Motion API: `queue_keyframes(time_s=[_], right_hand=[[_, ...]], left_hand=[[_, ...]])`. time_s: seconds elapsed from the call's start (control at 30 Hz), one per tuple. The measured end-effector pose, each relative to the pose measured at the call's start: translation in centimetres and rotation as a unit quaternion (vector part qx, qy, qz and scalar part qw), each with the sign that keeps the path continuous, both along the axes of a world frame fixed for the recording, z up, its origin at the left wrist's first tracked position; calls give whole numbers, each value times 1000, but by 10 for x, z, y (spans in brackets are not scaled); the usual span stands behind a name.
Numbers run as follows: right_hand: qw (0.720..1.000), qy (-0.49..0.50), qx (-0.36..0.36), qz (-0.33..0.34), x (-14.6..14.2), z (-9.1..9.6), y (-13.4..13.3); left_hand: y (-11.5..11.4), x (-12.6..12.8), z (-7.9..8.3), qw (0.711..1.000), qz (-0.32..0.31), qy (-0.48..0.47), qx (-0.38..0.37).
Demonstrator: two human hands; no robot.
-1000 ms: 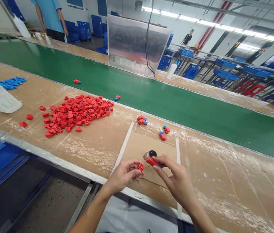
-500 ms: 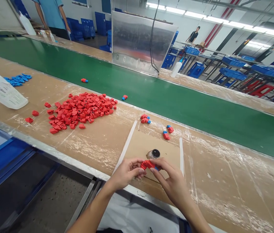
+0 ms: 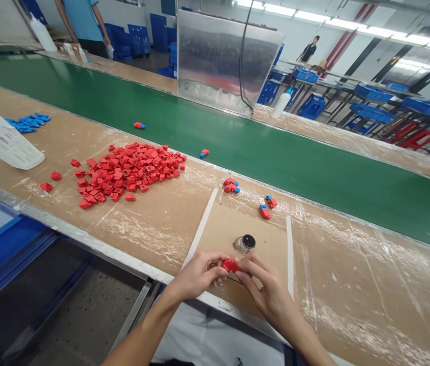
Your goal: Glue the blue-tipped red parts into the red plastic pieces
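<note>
My left hand [image 3: 200,274] and my right hand [image 3: 264,292] meet at the near edge of the bench, both pinching one small red plastic part [image 3: 231,265] between their fingertips. Just beyond them a small round pot with a dark top [image 3: 244,244] stands on a cardboard sheet [image 3: 230,229]. A large heap of loose red parts [image 3: 127,173] lies to the left. A few red-and-blue assembled pieces [image 3: 232,186] [image 3: 267,207] rest beyond the cardboard.
A green conveyor belt [image 3: 276,157] runs behind the bench, carrying two red-and-blue pieces [image 3: 139,125] [image 3: 204,152]. A white plastic bottle [image 3: 3,142] and blue parts [image 3: 28,122] lie far left. A metal box [image 3: 222,61] stands behind the belt. People stand at the back.
My two hands, each holding a red piece a second ago, have come together, and the pieces are now pressed into one between the fingertips. The view shifted slightly.
</note>
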State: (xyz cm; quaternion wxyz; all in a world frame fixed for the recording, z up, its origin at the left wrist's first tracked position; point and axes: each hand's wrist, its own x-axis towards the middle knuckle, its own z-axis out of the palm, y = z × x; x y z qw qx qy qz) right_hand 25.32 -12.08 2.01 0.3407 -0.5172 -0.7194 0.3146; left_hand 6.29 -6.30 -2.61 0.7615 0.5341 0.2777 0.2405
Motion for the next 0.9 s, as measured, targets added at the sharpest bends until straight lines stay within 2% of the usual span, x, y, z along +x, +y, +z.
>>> queue_keyframes(time_s=[0.3,0.43,0.57,0.67,0.73,0.8,0.83,0.87,0.9], right_hand=[[1000,-18,10,-18,-7,1,-6],[999,-8,17,-36,-7,-8,-11],[990,79,-34,-109,-17,-26,-15],[970,166,-69,-162,-29,-34,-15],[961,182,-53,-201,-29,-31,-22],[954,174,-20,-244,-17,-24,-43],[947,162,2,-276,-6,-20,-58],[940,151,23,-305,8,-15,-75],[922,123,64,-361,23,-11,-92]], left_hand=[[3,-1,7,1000,-25,10,14],[7,-2,5,999,-29,19,11],[12,1,5,999,-31,26,-10],[14,-2,15,997,-29,64,-11],[17,-12,26,996,-38,84,8],[24,-33,36,993,-32,108,41],[30,-47,41,989,-10,134,63],[37,-63,44,979,31,177,92],[46,-80,45,961,90,231,125]])
